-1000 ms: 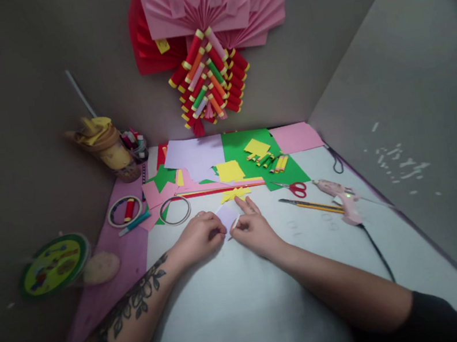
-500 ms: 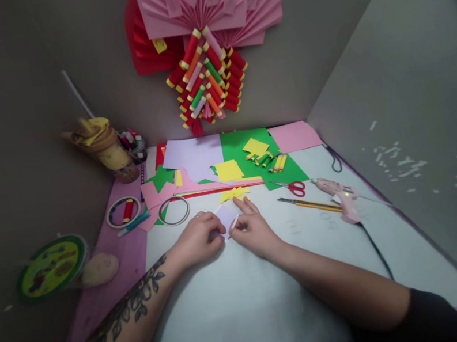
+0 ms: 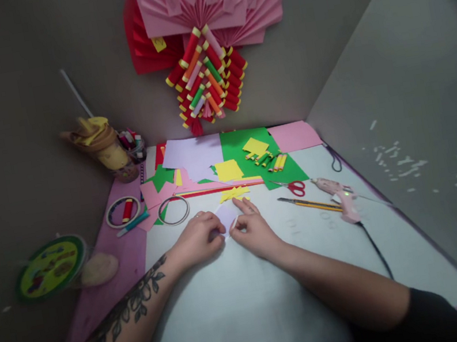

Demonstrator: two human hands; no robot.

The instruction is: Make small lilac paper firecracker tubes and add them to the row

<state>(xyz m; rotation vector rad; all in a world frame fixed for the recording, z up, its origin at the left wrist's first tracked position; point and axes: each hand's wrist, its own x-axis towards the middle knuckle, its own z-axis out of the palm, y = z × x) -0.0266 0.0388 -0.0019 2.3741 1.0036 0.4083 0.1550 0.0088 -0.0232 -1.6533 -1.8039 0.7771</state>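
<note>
A small lavender piece of paper [image 3: 226, 216] lies on the white table covering between my hands. My left hand [image 3: 201, 236] has its fingers closed on the paper's left edge. At the right edge, my right hand [image 3: 250, 229] pinches it between thumb and index finger, with the other fingers resting forward on the table. The near edge of the paper looks slightly turned up by my right thumb. Just beyond it lie thin yellow paper strips [image 3: 234, 193].
Red-handled scissors [image 3: 297, 188], a box cutter [image 3: 310, 204] and a pink glue gun [image 3: 344, 195] lie to the right. Tape rolls [image 3: 174, 211] and a blue pen-like tube [image 3: 133, 224] are left. Behind are a green sheet [image 3: 246, 145], small rolled paper tubes [image 3: 280, 163] and a cup [image 3: 112, 155].
Both hands keep their hold on the lavender paper with hardly any movement. The rest of the table looks the same.
</note>
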